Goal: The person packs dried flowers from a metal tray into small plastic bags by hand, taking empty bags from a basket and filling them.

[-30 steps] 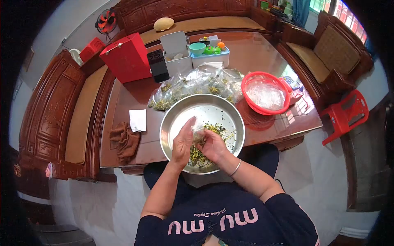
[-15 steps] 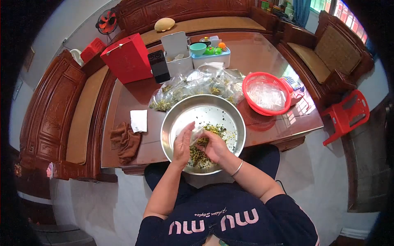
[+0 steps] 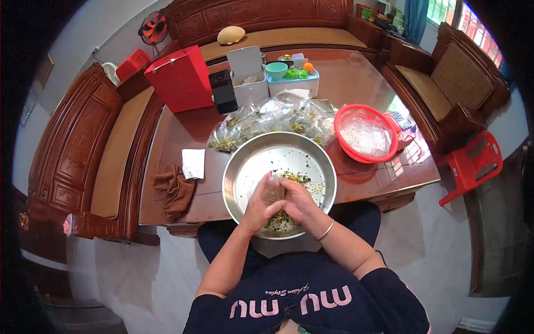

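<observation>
A wide metal basin [image 3: 234,181] sits at the table's front edge, with loose dried yellow-and-dark plant bits [image 3: 281,221] in its lower and right part. Over it, a small clear plastic bag [image 3: 273,193] is held between my two hands. My left hand [image 3: 260,207] wraps the bag's left side, thumb pointing right. My right hand [image 3: 301,204], a bangle on its wrist, curves round the other side, its fingers partly hidden. How much the bag contains is hard to see. Behind the basin lie several filled clear bags [image 3: 261,123].
Right of the basin, a red plastic basket [image 3: 341,146] holds clear packets. A brown cloth [image 3: 173,192] and white paper [image 3: 193,163] lie to the left. Farther back stand a red gift bag [image 3: 179,80], a dark phone-like object [image 3: 223,92] and a white-blue box [image 3: 295,88].
My hands have closed in round the bag, the left thumb now across its lower part. Fewer plant bits show in the basin near my hands. The whole view has shifted slightly.
</observation>
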Demonstrator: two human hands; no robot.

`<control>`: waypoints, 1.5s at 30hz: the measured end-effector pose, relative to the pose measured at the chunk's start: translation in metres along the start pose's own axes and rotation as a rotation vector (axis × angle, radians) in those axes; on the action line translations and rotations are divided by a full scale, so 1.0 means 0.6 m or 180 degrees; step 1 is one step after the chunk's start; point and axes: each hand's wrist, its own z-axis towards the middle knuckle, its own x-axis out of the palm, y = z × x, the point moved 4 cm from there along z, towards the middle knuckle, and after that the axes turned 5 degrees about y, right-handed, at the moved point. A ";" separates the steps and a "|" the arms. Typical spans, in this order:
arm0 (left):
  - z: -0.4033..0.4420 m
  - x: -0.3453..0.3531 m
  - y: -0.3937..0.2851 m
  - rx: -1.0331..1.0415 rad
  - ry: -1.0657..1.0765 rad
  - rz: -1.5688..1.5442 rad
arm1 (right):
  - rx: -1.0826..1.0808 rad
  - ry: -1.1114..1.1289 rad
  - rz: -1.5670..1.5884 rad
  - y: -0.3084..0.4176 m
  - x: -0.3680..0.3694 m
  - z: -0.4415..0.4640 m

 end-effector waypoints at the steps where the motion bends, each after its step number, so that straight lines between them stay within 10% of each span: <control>1: -0.001 0.000 0.001 0.0062 0.0037 0.0148 | -0.0039 0.0082 0.0073 0.000 -0.002 0.004; 27: 0.005 -0.005 0.038 -0.1050 0.0034 -0.3392 | 0.0127 -0.0010 -0.0790 0.004 -0.013 0.013; 32: -0.001 -0.007 0.043 -0.1012 -0.0185 -0.3553 | 0.0040 0.0287 -0.1750 0.018 0.009 -0.003; 36: -0.004 -0.013 0.055 -0.1067 -0.0739 -0.3112 | -0.0803 -0.0300 -0.4465 0.072 0.040 -0.019; 41: -0.007 -0.020 0.067 -0.0895 -0.0820 -0.3082 | -0.1920 0.0166 -0.5475 0.100 0.024 -0.017; 45: -0.010 -0.020 0.077 -0.0723 -0.0636 -0.3436 | -0.1526 -0.0047 -0.4472 0.123 0.051 -0.035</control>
